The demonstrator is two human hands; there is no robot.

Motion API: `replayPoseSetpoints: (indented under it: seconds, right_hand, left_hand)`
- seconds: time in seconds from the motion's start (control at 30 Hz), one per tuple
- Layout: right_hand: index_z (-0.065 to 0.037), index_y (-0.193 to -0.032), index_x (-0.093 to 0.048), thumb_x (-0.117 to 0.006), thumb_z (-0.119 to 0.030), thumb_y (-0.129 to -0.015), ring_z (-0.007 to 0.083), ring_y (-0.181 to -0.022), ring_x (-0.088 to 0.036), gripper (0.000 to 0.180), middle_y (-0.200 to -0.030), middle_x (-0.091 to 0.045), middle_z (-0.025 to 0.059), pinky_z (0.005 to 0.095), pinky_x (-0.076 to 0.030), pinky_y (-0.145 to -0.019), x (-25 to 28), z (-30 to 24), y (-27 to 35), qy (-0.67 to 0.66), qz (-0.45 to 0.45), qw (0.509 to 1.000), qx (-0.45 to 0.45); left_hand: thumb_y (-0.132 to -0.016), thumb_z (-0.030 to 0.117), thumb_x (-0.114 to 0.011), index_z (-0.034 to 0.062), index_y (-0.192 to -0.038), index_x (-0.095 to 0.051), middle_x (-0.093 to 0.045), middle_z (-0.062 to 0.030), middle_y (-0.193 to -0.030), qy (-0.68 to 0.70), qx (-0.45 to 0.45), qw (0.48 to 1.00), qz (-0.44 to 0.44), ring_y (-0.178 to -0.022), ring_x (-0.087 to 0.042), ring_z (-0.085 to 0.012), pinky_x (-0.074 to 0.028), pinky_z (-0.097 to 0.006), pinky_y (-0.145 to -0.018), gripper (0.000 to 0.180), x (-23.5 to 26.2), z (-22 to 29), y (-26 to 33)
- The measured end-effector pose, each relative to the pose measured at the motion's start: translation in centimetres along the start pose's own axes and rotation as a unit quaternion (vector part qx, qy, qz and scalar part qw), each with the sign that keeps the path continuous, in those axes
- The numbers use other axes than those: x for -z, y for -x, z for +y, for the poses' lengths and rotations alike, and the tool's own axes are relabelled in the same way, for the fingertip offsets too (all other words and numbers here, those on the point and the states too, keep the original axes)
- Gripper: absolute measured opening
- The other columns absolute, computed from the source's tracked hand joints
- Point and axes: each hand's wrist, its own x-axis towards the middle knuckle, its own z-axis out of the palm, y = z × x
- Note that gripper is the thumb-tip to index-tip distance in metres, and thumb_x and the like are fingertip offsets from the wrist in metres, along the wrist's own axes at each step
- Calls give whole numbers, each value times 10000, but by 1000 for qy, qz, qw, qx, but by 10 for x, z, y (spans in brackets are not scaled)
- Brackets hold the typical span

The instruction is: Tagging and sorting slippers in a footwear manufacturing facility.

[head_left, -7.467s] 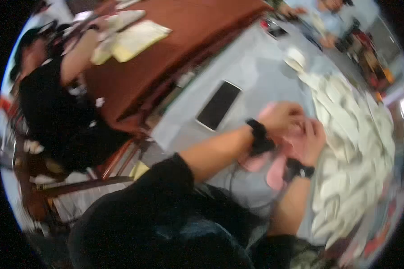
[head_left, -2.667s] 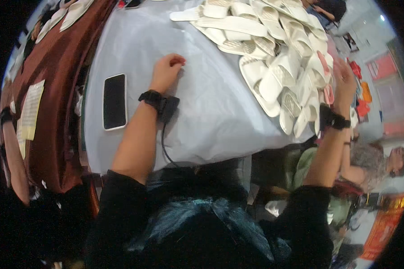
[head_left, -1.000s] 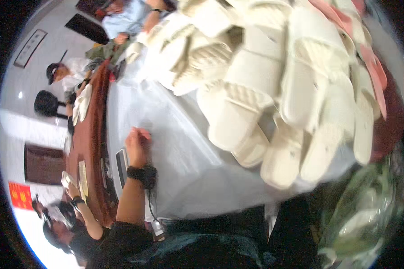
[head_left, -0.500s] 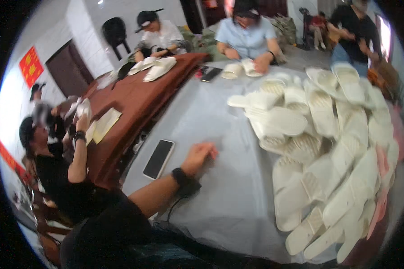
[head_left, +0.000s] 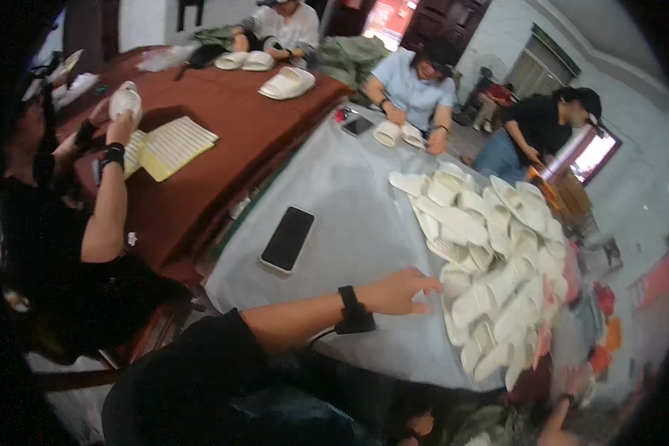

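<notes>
My left hand (head_left: 403,291) reaches across the grey-covered table to the near left edge of a pile of white slippers (head_left: 490,238). Its thumb and fingers are apart and nothing shows between them; whether the fingertips touch a slipper I cannot tell. A black band with a cable sits on that wrist. At the lower right, past the table, a blurred right hand (head_left: 573,387) with a dark wristband comes in from the lower edge. Its fingers are too small and smeared to read. Pink slippers (head_left: 548,297) lie along the pile's right side.
A phone (head_left: 288,239) lies on the grey table (head_left: 349,223). Across it, a person (head_left: 416,93) in light blue handles two white slippers (head_left: 400,135). On the left, a person in black holds a white slipper (head_left: 125,102) by a brown-covered table (head_left: 201,171) with yellow-edged paper (head_left: 177,147).
The view has swung right. My left hand has moved right, from the middle of the grey table to the slipper pile. A right hand now shows at the lower right.
</notes>
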Motion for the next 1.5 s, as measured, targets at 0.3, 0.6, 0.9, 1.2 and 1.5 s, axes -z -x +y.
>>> replayPoseSetpoints:
  seconds: [0.3, 0.6, 0.9, 1.2, 1.5]
  right_hand:
    - [-32, -1129, -607, -770, -447, -703, 422, -900, -653, 617, -929, -688, 221, 479, -495, -783, 381, -42, 155, -137, 145, 974, 103]
    - [-49, -1034, -608, -823, -404, -662, 324, -697, -655, 558, -809, -644, 152, 375, -510, -633, 492, -112, 198, -210, 124, 781, 575]
    - [-67, -1062, -578, -792, -460, -706, 369, -596, -579, 572, -690, -548, 146, 436, -460, -538, 490, -170, 166, -108, 48, 640, 759]
    - [-146, -1194, -563, -805, -192, -599, 287, -1011, -529, 644, -1091, -468, 126, 353, -461, -818, 497, -184, 161, 6, -55, 474, 879]
    - [-60, -1283, -486, -775, -346, -762, 397, -997, -577, 661, -1311, -407, 232, 424, -477, -850, 457, -184, 141, -211, -116, 720, 651]
  left_hand:
    - [-682, 518, -794, 90, -1477, -283, -465, -272, -1315, 33, -121, 980, -152, -1247, -409, -451, -327, -496, -1064, 1037, -67, 78, 42]
    - [-588, 296, -879, 7, -1210, -531, -655, -174, -1012, 249, -88, 947, -183, -940, -651, -278, -501, -370, -852, 769, -29, 111, 75]
    - [-604, 196, -820, -4, -1116, -574, -674, -179, -937, 165, 44, 976, -137, -852, -675, -317, -525, -367, -744, 601, 26, 109, 120]
    - [-648, 228, -840, 23, -1247, -539, -655, -114, -1091, 325, 41, 920, -217, -993, -604, -161, -482, -334, -871, 701, 3, 77, 143]
    - [-607, 214, -860, -2, -1157, -555, -671, -177, -974, 61, 133, 988, 40, -908, -673, -293, -518, -373, -798, 666, 3, 84, 129]
